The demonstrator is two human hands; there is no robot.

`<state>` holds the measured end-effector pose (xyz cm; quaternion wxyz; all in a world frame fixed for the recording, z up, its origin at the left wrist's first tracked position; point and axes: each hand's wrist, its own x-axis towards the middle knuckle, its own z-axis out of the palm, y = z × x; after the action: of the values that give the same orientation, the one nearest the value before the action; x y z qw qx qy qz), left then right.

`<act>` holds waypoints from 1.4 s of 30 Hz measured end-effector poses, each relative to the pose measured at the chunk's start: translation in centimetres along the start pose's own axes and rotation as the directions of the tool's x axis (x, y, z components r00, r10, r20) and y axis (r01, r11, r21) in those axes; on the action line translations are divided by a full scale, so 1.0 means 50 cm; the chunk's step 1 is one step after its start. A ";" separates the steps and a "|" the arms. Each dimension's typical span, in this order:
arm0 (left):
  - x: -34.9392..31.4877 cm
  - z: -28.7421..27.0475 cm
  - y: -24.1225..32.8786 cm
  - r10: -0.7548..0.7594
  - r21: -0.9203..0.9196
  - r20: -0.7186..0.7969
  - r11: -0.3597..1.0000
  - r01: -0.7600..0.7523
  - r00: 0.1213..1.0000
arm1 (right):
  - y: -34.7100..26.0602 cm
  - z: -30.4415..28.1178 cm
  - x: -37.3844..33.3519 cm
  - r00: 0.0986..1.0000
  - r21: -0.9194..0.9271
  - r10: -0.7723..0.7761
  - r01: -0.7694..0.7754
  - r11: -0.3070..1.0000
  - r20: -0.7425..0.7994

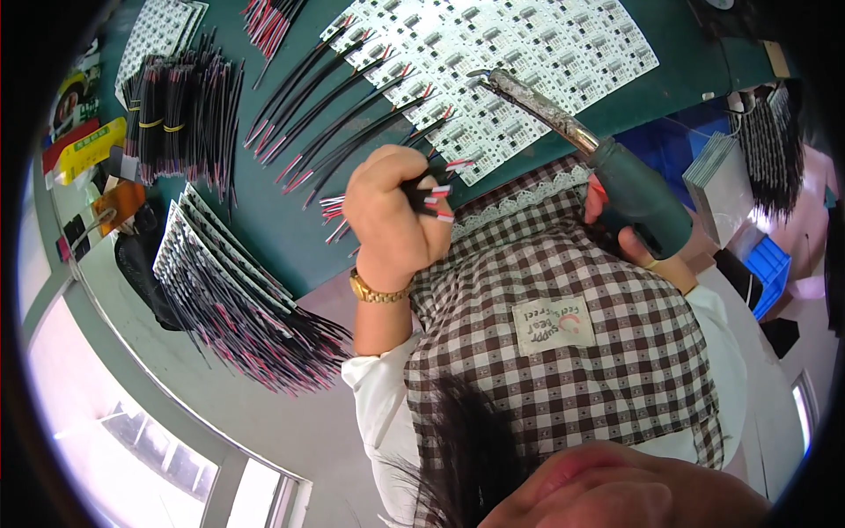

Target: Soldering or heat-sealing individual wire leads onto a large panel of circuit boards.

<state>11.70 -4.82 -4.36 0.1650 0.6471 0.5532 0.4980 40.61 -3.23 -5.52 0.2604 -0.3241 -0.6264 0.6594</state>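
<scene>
My left hand (pixel 387 211) is closed round a small bunch of black wires (pixel 437 201) with red and white ends. The bunch pokes out on both sides of the fist, just off the near edge of a white circuit board panel (pixel 563 53). Along that panel's left side, several black-and-red wires (pixel 308 123) are attached in a row and fan out to the left. In my right hand (pixel 635 246) is a soldering iron (pixel 647 189), gripped by its dark green handle. Its bent tip hangs over the panel; whether it touches cannot be made out.
Bundled black wires (pixel 172 123) lie at the left of the green table (pixel 255 202). Nearer, stacked panels with wires (pixel 229 282) overhang its edge. More wires (pixel 273 22) lie at the back. On the right are a hanging wire bundle (pixel 770 150) and a blue crate (pixel 767 268).
</scene>
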 end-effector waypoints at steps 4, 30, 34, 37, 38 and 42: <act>0.017 0.017 0.004 0.061 0.254 0.177 0.961 -0.105 0.982 | 0.023 -0.007 -0.024 0.999 -0.066 0.035 -0.038 0.997 -0.036; 0.020 0.003 0.015 -0.014 0.097 0.041 0.995 0.010 0.999 | -0.033 0.000 -0.035 0.987 0.125 0.158 -0.154 0.980 -0.028; 0.019 0.002 0.022 -0.060 0.126 0.074 0.991 0.050 0.995 | -0.035 0.005 -0.034 0.984 0.086 0.178 -0.176 0.981 -0.010; 0.007 0.014 0.014 0.012 0.150 0.052 0.988 -0.019 0.999 | -0.038 0.006 -0.041 0.982 0.096 0.186 -0.183 0.978 -0.031; 0.002 0.016 0.014 0.029 0.211 0.051 0.977 -0.039 0.998 | -0.033 0.006 -0.045 0.985 0.099 0.167 -0.162 0.982 -0.043; 0.001 0.019 0.025 0.094 0.312 0.092 0.943 -0.118 0.991 | -0.037 0.006 -0.046 0.987 0.105 0.152 -0.147 0.984 -0.041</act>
<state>13.15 -4.85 -3.81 0.0527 0.7125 0.5837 0.3859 41.79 -4.98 -3.47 0.2413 -0.3727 -0.5595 0.6999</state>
